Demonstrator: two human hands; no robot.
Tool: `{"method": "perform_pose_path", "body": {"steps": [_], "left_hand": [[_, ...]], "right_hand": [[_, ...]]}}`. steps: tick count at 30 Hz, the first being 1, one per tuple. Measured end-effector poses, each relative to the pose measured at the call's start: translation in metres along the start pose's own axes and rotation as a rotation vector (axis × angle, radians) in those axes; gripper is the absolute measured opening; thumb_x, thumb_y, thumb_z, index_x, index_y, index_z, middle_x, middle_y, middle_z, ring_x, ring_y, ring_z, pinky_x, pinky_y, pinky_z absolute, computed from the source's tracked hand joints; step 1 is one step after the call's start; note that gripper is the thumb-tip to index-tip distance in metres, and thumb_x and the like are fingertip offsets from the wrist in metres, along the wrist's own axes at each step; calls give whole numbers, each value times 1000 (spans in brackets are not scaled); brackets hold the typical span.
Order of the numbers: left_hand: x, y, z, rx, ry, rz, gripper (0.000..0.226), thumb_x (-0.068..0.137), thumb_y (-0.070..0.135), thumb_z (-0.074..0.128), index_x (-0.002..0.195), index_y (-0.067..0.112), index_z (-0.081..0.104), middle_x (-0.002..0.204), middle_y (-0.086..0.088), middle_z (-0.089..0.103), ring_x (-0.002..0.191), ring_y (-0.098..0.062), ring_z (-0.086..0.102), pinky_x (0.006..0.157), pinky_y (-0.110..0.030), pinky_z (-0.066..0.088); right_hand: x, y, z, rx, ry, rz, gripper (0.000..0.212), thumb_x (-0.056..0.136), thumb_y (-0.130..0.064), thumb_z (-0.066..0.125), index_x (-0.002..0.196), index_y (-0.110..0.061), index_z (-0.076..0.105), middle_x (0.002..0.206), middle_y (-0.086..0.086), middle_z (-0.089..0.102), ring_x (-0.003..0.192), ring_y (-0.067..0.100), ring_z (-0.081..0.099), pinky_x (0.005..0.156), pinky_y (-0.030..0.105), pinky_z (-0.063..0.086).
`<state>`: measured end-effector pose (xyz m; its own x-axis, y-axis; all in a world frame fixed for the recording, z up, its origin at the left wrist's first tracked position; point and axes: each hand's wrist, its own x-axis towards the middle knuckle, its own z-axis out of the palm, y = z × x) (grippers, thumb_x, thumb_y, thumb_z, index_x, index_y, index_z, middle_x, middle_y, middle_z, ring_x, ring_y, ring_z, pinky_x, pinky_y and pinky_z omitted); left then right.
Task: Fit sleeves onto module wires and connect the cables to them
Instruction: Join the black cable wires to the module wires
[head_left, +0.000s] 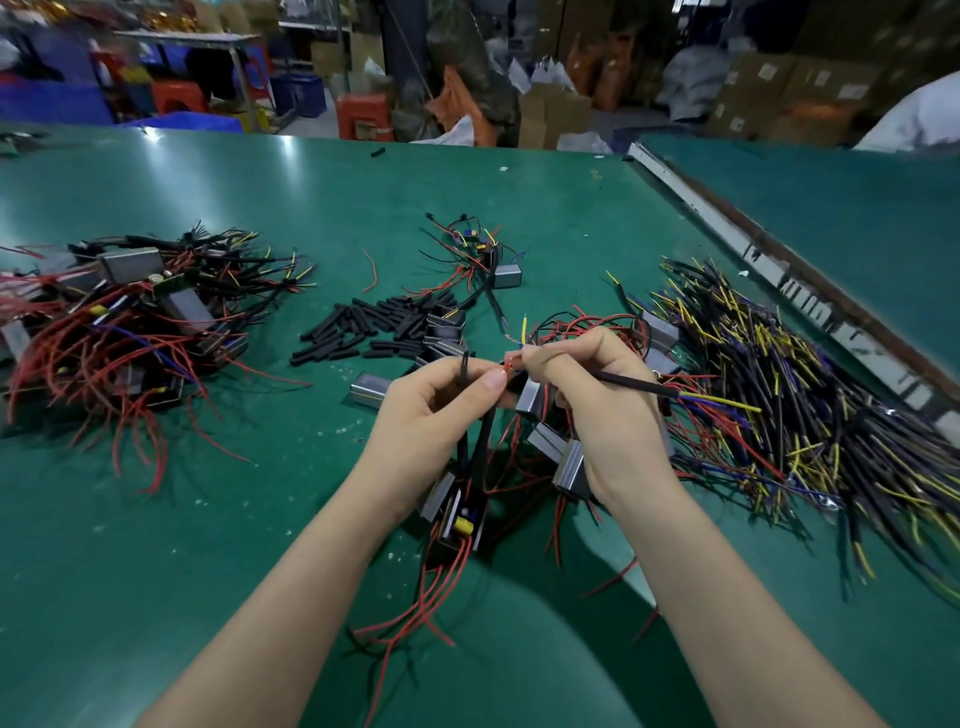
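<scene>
My left hand (431, 410) pinches a red module wire end between thumb and forefinger, with black sleeved wires running down through its fingers to a hanging module (460, 514) that has a yellow part inside. My right hand (592, 395) grips a black cable (631, 382) whose yellow and blue cores stick out to the right. Its fingertips meet the left hand's at the red wire tip (506, 366). A yellow core pokes up above the right hand. The joint itself is hidden by the fingertips.
Loose black sleeves (374, 332) lie in a pile beyond my hands. Finished modules with red wires (124, 322) heap at the left. A big pile of black cables (789, 395) lies at the right. Grey modules (561, 457) sit under my right wrist, more (483, 254) farther back.
</scene>
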<state>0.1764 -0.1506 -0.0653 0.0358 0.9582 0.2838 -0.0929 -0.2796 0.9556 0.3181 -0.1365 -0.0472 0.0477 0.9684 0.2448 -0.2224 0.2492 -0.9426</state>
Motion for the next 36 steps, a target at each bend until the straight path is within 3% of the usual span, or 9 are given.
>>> {"method": "perform_pose_path", "body": {"steps": [5, 8, 12, 16, 22, 27, 32, 36], "left_hand": [[0, 0, -1, -4, 36, 18, 5, 87, 13, 63, 86, 15, 67, 69, 12, 67, 62, 6, 57, 60, -5, 41], [0, 0, -1, -32, 77, 13, 11, 86, 11, 64, 88, 22, 67, 70, 10, 66, 66, 0, 59, 60, -7, 41], [-1, 0, -1, -18, 100, 45, 13, 86, 10, 65, 85, 23, 67, 66, 8, 64, 61, -1, 54, 60, -9, 40], [0, -2, 1, 4, 143, 69, 5, 81, 14, 66, 82, 20, 65, 66, 11, 63, 65, -3, 56, 67, -14, 45], [1, -3, -1, 37, 201, 52, 16, 88, 6, 62, 81, 20, 63, 64, 11, 61, 63, -2, 54, 64, -12, 43], [-1, 0, 2, 67, 150, 57, 13, 90, 11, 61, 80, 18, 64, 61, 12, 61, 56, 4, 50, 58, -7, 38], [-1, 0, 1, 68, 161, 81, 11, 89, 9, 63, 84, 18, 66, 65, 12, 64, 63, 2, 55, 63, -9, 42], [-1, 0, 2, 63, 149, 94, 11, 88, 7, 63, 85, 17, 66, 68, 13, 66, 65, 0, 57, 65, -11, 44]], "right_hand": [[-3, 0, 3, -43, -23, -31, 21, 77, -7, 72, 65, -23, 64, 77, 7, 73, 80, 18, 69, 76, 25, 55], [-4, -1, 4, -53, -25, -45, 26, 80, -5, 72, 66, -24, 63, 75, 4, 71, 75, 14, 67, 71, 19, 52], [-4, -1, 5, -40, -29, -45, 20, 76, -12, 73, 66, -27, 64, 75, 6, 71, 77, 17, 67, 72, 22, 53], [-7, 4, 6, -90, -12, -93, 18, 83, -5, 72, 76, -17, 60, 81, 10, 72, 83, 29, 69, 76, 30, 53], [-8, 2, 6, -114, 28, -140, 19, 83, -2, 72, 78, -15, 58, 70, -8, 67, 69, 7, 61, 65, 15, 48], [-8, 3, 7, -63, 67, -102, 18, 80, -3, 74, 76, -15, 60, 81, 13, 71, 77, 18, 66, 70, 20, 52], [-9, 6, 8, -159, 83, -104, 16, 80, -12, 76, 75, -16, 61, 86, 26, 66, 86, 41, 64, 78, 45, 52], [-12, 6, 11, -153, 75, -97, 14, 82, -10, 74, 78, -9, 60, 84, 25, 64, 76, 24, 61, 69, 30, 49]]}}
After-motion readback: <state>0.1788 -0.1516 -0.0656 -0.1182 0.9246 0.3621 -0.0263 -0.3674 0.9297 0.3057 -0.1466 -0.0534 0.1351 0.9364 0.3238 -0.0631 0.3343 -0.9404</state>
